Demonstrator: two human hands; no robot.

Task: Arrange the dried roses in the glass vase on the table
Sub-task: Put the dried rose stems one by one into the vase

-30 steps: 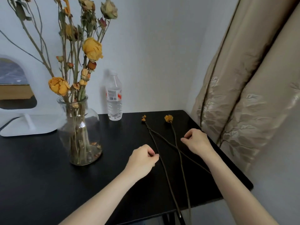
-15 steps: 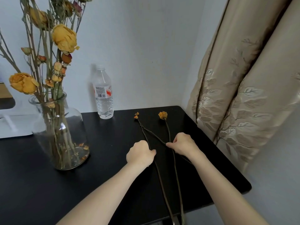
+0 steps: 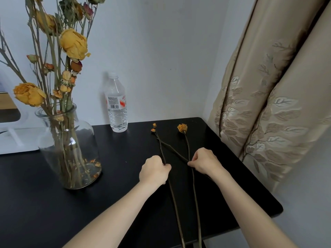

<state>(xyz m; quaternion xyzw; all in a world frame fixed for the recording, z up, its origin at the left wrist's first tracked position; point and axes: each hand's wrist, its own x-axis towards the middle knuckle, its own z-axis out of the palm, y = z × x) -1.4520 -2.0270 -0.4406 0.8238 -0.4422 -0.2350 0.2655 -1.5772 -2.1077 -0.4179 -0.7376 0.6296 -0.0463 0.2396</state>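
A glass vase (image 3: 71, 149) stands at the left of the black table (image 3: 116, 194) and holds several dried yellow and orange roses (image 3: 74, 43). Two long dried stems lie flat on the table to its right. The left stem (image 3: 162, 151) ends in small orange buds (image 3: 153, 127); the right stem (image 3: 187, 145) ends in a yellow rose head (image 3: 182, 128). My left hand (image 3: 154, 170) is pinched on the budded stem. My right hand (image 3: 206, 161) is pinched where the yellow rose's stem and a side branch cross.
A clear plastic water bottle (image 3: 116, 104) stands against the wall behind the stems. A beige embroidered curtain (image 3: 268, 104) hangs close to the table's right edge. A white mirror stand (image 3: 10, 136) sits at the far left. Both stems overhang the front edge.
Both hands slid inward onto the stems and closed on them. The view shifted, so the vase sits differently in frame. The stems lie as before.
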